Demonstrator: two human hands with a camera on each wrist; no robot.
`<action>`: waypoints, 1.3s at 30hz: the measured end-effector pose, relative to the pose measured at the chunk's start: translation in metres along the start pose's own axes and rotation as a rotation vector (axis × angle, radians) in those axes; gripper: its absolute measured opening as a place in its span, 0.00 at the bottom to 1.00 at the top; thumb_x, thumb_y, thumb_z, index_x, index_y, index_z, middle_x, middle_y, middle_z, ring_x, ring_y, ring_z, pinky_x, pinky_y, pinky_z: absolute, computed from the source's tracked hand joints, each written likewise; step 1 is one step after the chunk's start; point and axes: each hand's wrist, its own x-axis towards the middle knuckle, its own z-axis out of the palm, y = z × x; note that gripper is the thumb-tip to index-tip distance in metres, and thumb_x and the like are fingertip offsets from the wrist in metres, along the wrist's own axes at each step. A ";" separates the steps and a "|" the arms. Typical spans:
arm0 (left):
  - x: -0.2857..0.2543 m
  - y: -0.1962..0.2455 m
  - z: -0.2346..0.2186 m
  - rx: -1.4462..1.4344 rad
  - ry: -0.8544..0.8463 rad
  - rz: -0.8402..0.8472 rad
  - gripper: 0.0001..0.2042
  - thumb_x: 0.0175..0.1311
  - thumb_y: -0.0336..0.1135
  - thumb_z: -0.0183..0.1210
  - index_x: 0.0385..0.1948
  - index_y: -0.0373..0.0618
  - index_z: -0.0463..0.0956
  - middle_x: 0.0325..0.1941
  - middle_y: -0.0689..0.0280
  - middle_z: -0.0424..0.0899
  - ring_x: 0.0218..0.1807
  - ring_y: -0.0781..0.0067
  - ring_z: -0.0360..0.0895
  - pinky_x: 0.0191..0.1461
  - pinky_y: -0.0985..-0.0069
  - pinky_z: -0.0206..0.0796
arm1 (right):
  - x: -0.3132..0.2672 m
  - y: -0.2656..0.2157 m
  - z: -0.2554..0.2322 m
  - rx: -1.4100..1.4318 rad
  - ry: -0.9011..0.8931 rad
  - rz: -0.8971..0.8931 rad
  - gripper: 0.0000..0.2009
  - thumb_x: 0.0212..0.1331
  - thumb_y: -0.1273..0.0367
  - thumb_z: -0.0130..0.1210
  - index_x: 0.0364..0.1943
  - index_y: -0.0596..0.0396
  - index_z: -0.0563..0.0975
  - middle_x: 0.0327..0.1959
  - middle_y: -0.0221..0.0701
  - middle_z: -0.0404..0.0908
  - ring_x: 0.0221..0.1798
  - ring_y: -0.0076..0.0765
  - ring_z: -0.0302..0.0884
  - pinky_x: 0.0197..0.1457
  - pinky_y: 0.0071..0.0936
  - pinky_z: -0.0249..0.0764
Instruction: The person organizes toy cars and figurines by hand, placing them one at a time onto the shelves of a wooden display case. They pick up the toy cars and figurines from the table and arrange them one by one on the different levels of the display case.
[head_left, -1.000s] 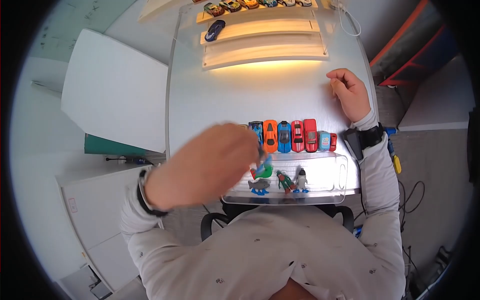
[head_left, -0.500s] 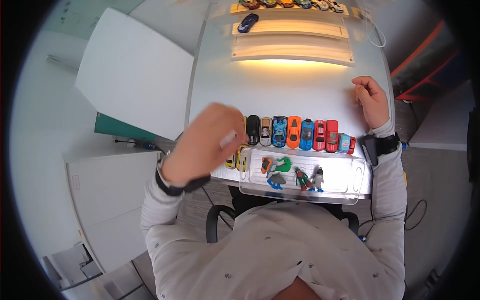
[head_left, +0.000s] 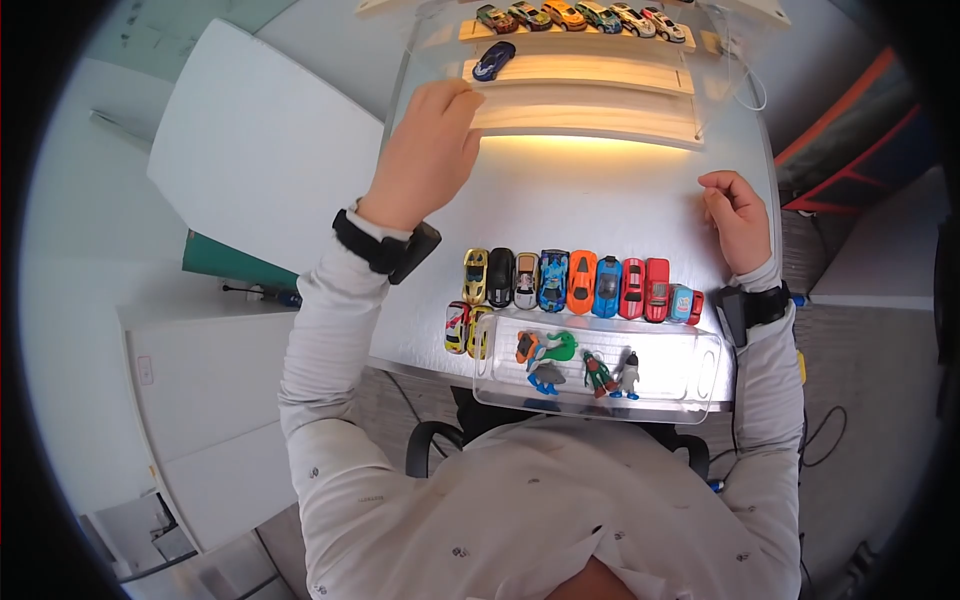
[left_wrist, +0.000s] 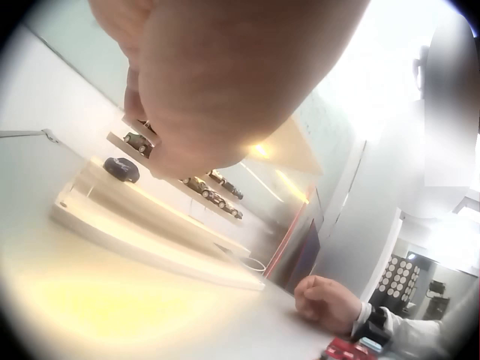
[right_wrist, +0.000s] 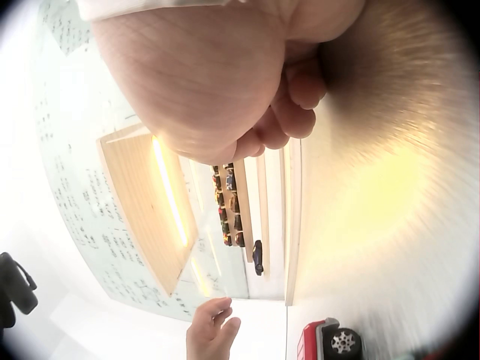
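My left hand (head_left: 425, 155) is raised beside the left end of the wooden tiered stand, fingers loosely bent, and nothing shows in its grasp. A dark blue toy car (head_left: 493, 61) sits on the middle tier, just beyond the fingertips. Its lower tier (head_left: 590, 112) is bare where it shows. My right hand (head_left: 738, 215) rests on the right side of the table, its fingers loosely curled around nothing. Toy cars stand side by side in front of me, among them an orange car (head_left: 581, 281) and a black car (head_left: 500, 276).
A clear plastic tray (head_left: 680, 375) at the near edge holds several small figures, including a penguin (head_left: 628, 375) and a green figure (head_left: 563, 346). Two yellowish cars stand left of it. Several cars line the top tier (head_left: 545, 32). A white panel (head_left: 265, 140) stands at left.
My left hand has gone from over the tray, past the left end of the car row, up to the stand. An orange-and-blue figure now shows in the tray. The right hand stays put.
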 end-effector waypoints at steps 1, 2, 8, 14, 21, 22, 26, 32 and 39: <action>0.007 -0.003 0.007 0.019 0.008 0.005 0.18 0.59 0.23 0.62 0.53 0.39 0.75 0.57 0.56 0.78 0.60 0.49 0.73 0.64 0.62 0.68 | 0.000 0.000 0.000 0.003 0.000 0.002 0.08 0.71 0.74 0.51 0.49 0.59 0.79 0.31 0.20 0.76 0.30 0.14 0.70 0.36 0.15 0.68; 0.014 -0.005 0.013 0.038 0.015 0.011 0.19 0.60 0.23 0.62 0.54 0.39 0.75 0.57 0.56 0.78 0.61 0.49 0.73 0.64 0.62 0.68 | 0.000 -0.001 0.000 0.006 0.000 0.004 0.08 0.71 0.74 0.51 0.49 0.59 0.79 0.30 0.20 0.76 0.30 0.14 0.70 0.36 0.15 0.68; 0.048 -0.022 0.043 0.291 -0.033 0.044 0.20 0.60 0.23 0.58 0.57 0.41 0.75 0.58 0.56 0.78 0.58 0.51 0.77 0.60 0.63 0.74 | -0.001 -0.002 0.000 -0.008 0.003 0.018 0.08 0.71 0.73 0.52 0.49 0.60 0.79 0.30 0.21 0.76 0.31 0.14 0.71 0.36 0.16 0.69; 0.058 -0.029 0.059 0.377 -0.095 0.051 0.20 0.57 0.23 0.58 0.54 0.43 0.77 0.55 0.57 0.80 0.45 0.54 0.82 0.48 0.64 0.77 | -0.001 -0.003 0.001 -0.003 0.015 0.017 0.08 0.70 0.74 0.53 0.47 0.60 0.80 0.30 0.20 0.77 0.31 0.13 0.70 0.36 0.16 0.69; 0.053 -0.034 0.066 0.296 -0.075 0.024 0.18 0.59 0.21 0.55 0.52 0.43 0.79 0.59 0.54 0.80 0.47 0.49 0.81 0.52 0.60 0.76 | -0.001 -0.003 0.001 -0.034 0.023 0.019 0.08 0.71 0.73 0.53 0.48 0.59 0.80 0.30 0.20 0.77 0.31 0.13 0.70 0.36 0.16 0.69; 0.051 -0.032 0.063 0.275 -0.066 0.023 0.17 0.59 0.21 0.55 0.51 0.43 0.79 0.59 0.53 0.80 0.47 0.48 0.81 0.52 0.60 0.76 | -0.001 -0.003 0.002 -0.031 0.020 0.026 0.08 0.71 0.73 0.53 0.48 0.59 0.80 0.30 0.20 0.76 0.31 0.13 0.70 0.36 0.16 0.69; 0.020 -0.017 0.045 0.150 -0.028 0.000 0.15 0.62 0.21 0.55 0.51 0.41 0.80 0.60 0.51 0.79 0.49 0.49 0.81 0.53 0.60 0.75 | -0.001 0.000 -0.001 -0.027 0.006 0.036 0.08 0.71 0.72 0.52 0.49 0.59 0.79 0.30 0.19 0.76 0.31 0.13 0.69 0.35 0.16 0.68; -0.082 0.029 -0.018 -0.119 -0.241 -0.354 0.17 0.59 0.19 0.61 0.50 0.41 0.81 0.66 0.47 0.74 0.45 0.53 0.81 0.52 0.63 0.75 | -0.002 -0.002 0.001 -0.012 0.020 0.017 0.08 0.71 0.73 0.52 0.49 0.59 0.79 0.31 0.19 0.76 0.31 0.12 0.69 0.35 0.15 0.67; -0.150 0.055 -0.050 -0.397 -0.410 -0.524 0.19 0.60 0.21 0.62 0.54 0.46 0.82 0.68 0.45 0.72 0.48 0.53 0.82 0.53 0.66 0.75 | 0.002 0.007 -0.002 0.018 0.005 -0.001 0.08 0.72 0.74 0.51 0.49 0.58 0.79 0.32 0.20 0.76 0.30 0.14 0.68 0.34 0.15 0.65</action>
